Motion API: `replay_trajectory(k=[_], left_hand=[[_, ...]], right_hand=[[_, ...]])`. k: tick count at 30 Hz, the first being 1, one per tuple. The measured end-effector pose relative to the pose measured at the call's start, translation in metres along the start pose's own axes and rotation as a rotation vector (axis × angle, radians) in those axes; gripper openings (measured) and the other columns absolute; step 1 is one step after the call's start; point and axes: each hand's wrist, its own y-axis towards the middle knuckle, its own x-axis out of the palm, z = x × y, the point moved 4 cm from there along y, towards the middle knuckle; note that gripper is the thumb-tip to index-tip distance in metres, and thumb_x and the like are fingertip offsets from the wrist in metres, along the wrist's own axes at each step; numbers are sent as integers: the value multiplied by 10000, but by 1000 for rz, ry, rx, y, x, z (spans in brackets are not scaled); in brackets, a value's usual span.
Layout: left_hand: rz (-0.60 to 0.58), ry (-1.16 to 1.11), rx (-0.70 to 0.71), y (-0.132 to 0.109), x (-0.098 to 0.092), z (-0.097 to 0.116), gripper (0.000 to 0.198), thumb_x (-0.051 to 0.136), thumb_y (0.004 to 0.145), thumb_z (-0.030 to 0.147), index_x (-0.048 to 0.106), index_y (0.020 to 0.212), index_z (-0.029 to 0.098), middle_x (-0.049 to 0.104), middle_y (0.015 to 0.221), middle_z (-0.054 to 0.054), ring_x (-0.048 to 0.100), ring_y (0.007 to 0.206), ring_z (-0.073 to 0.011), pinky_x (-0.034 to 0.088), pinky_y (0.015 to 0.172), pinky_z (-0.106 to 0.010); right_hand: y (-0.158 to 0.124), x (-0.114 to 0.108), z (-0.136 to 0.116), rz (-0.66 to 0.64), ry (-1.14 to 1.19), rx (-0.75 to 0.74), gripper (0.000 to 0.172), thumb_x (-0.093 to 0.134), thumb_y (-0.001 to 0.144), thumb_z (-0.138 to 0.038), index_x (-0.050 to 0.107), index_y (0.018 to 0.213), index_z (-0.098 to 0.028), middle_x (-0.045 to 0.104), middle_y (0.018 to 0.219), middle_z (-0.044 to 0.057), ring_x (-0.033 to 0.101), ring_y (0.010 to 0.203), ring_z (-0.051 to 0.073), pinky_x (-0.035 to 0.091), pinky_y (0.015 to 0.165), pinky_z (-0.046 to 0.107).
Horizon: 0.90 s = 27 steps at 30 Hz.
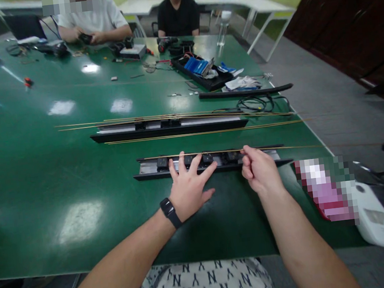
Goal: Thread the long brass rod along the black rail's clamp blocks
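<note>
At lower centre, we note the left hand (pixel 190 186) spread over the rail (pixel 149 168), the right hand (pixel 260 167) pinching a rod (pixel 224 151), apparently aligning it; next calls for straightness.

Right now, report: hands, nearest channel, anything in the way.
Left hand spread over nearest channel. Right hand pinching rod. Black blocks inside. Far channel beyond, clear of hands.

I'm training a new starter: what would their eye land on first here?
Likely the left grip, spread over the near black-edged rail at centre, and the right grip, apparently pinching a thin golden rod near that rail's right end. Farther back, slightly right of centre, bright blue items stand out.
</note>
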Motion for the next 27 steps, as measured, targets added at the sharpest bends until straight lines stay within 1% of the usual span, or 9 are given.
replay_trajectory(k=[6, 11, 18, 27], left_hand=[[7, 5, 7, 0, 0, 0, 778, 788, 795, 484, 461, 1501, 448, 390, 1602, -65, 182, 1493, -535, 152, 1123, -816], [9, 10, 9, 0, 1, -1, 766, 776, 807, 483, 457, 1502, 457, 376, 1613, -59, 170, 1500, -526, 141, 1131, -812], [9, 6, 11, -1, 1, -1, 767, 776, 806, 482, 456, 1502, 448, 374, 1610, -66, 191, 1488, -535, 153, 1119, -816], [30, 11, 20, -2, 1, -1, 767, 776, 802, 501, 460, 1499, 445, 365, 1618, -64, 207, 1480, -538, 159, 1114, -819]], right_hand=[[-1, -1, 0, -5, 8, 10, 261, 801, 770, -357, 614, 780, -176, 499, 485, -67, 337, 268, 45, 216, 243, 159], [-2, 0, 0, -25, 16, 6, 264, 804, 773, -358, 614, 791, -176, 500, 487, -69, 349, 269, 48, 223, 248, 159], [-3, 1, -1, -7, 13, -3, 259, 802, 776, -349, 617, 786, -167, 499, 484, -69, 347, 267, 43, 219, 244, 154], [1, 0, 2, 4, 26, -20, 192, 748, 824, -284, 614, 765, -159, 498, 478, -68, 338, 257, 42, 205, 239, 154]])
